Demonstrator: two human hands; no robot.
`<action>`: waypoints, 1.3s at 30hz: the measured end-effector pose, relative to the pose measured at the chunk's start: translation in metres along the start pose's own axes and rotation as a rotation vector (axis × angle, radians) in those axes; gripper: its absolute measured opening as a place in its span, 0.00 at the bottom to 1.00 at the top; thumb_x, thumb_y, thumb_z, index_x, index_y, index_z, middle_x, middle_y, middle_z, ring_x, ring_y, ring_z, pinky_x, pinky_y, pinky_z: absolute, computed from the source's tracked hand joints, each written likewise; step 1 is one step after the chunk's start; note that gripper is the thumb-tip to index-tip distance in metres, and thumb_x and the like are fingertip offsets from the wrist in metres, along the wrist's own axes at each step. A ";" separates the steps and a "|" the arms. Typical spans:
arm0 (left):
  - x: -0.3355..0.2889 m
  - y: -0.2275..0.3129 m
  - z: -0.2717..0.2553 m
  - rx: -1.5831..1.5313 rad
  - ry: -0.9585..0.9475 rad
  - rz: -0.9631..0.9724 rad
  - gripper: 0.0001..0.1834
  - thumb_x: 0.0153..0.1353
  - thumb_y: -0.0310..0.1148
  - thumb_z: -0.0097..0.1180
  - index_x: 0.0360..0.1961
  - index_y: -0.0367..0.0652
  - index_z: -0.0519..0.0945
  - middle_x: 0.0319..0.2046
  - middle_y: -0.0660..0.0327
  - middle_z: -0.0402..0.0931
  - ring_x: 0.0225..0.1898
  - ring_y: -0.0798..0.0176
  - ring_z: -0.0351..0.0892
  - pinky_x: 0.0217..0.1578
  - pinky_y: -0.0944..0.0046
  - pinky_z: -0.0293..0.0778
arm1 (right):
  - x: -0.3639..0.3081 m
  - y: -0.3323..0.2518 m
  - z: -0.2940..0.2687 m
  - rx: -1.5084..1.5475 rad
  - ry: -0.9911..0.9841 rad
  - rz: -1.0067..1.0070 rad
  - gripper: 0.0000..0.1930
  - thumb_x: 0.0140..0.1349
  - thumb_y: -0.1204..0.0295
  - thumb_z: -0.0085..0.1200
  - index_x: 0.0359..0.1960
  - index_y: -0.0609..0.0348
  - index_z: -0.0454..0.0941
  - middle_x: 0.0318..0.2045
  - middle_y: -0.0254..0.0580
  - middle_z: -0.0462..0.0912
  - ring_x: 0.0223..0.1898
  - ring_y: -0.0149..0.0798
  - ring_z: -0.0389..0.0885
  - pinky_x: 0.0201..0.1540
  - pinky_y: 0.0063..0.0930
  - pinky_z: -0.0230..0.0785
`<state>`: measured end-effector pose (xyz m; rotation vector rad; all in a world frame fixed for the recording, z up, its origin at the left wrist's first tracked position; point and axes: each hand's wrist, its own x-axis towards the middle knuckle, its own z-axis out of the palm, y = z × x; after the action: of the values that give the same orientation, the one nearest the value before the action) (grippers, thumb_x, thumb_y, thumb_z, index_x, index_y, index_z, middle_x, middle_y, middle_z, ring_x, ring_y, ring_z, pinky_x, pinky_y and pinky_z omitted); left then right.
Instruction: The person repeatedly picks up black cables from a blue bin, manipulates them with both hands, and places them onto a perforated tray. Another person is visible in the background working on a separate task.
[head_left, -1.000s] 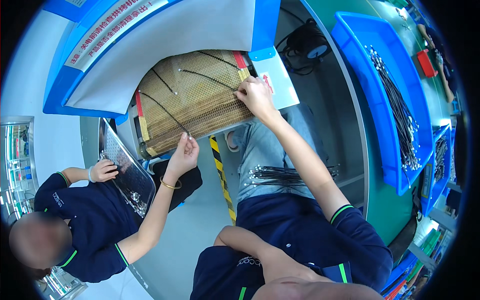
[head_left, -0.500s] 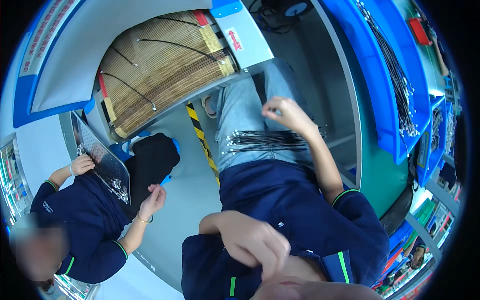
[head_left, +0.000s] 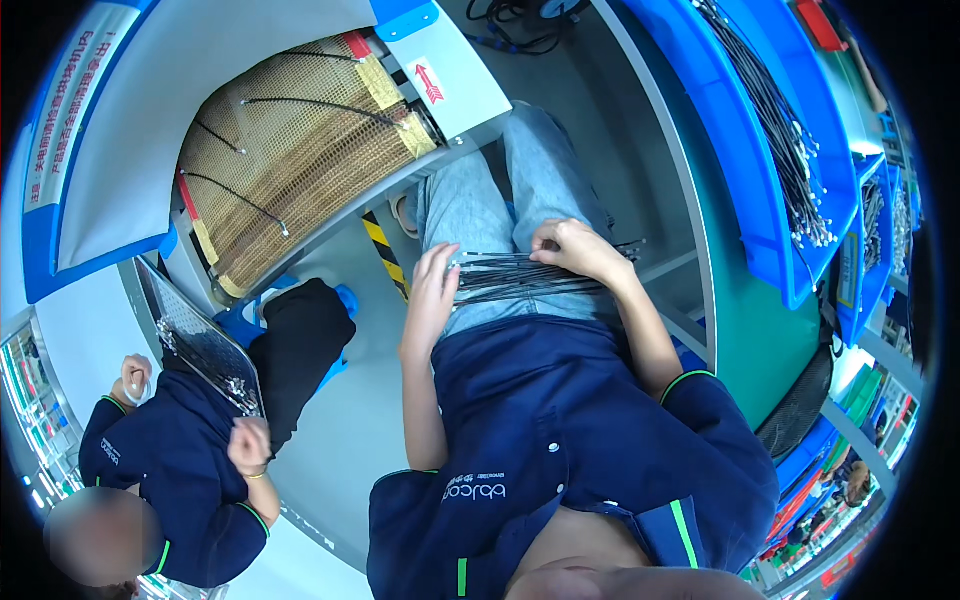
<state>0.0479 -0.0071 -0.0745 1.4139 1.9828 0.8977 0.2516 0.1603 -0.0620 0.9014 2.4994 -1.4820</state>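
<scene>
A bundle of thin black cables [head_left: 515, 280] with small silvery ends lies across my lap, over my jeans. My left hand [head_left: 428, 298] is at the left ends of the bundle, its fingers closed around the cable ends there. My right hand [head_left: 578, 250] rests over the bundle's right part, thumb and fingers pinched on the cables near the upper edge. The fingers partly hide what each hand grips.
Ahead to the left, a mesh conveyor belt [head_left: 290, 125] carries several single black cables under a grey-and-blue hood [head_left: 130, 130]. A co-worker at left has a metal tray [head_left: 205, 320] of cables on the lap. Blue bins [head_left: 740, 150] with cables stand on the green bench [head_left: 775, 345] at right.
My left hand has come down from near my collar to the bundle's left ends. My right hand has lowered onto the cables. The co-worker's hands have moved off the tray.
</scene>
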 end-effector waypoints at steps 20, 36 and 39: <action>0.020 0.026 -0.002 -0.046 0.003 0.112 0.07 0.56 0.27 0.61 0.35 0.38 0.80 0.28 0.55 0.78 0.26 0.60 0.79 0.28 0.64 0.74 | 0.010 -0.040 0.002 -0.040 0.179 -0.301 0.09 0.56 0.70 0.58 0.38 0.56 0.79 0.34 0.40 0.80 0.34 0.47 0.80 0.37 0.36 0.72; 0.018 0.024 -0.009 -0.144 -0.061 0.085 0.07 0.57 0.26 0.58 0.38 0.39 0.79 0.33 0.56 0.76 0.32 0.54 0.78 0.34 0.60 0.73 | 0.006 -0.027 -0.017 -0.174 0.295 -0.542 0.07 0.55 0.70 0.55 0.35 0.54 0.80 0.32 0.34 0.78 0.33 0.39 0.80 0.35 0.32 0.73; 0.016 0.026 -0.005 -0.140 -0.025 0.071 0.07 0.57 0.25 0.58 0.37 0.38 0.79 0.31 0.57 0.76 0.30 0.55 0.78 0.32 0.60 0.73 | 0.005 -0.027 -0.016 -0.214 0.301 -0.570 0.08 0.54 0.70 0.56 0.35 0.54 0.80 0.33 0.33 0.77 0.33 0.39 0.80 0.34 0.31 0.74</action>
<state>0.0542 0.0130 -0.0522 1.4164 1.8239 1.0243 0.2363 0.1660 -0.0344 0.4148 3.2564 -1.2199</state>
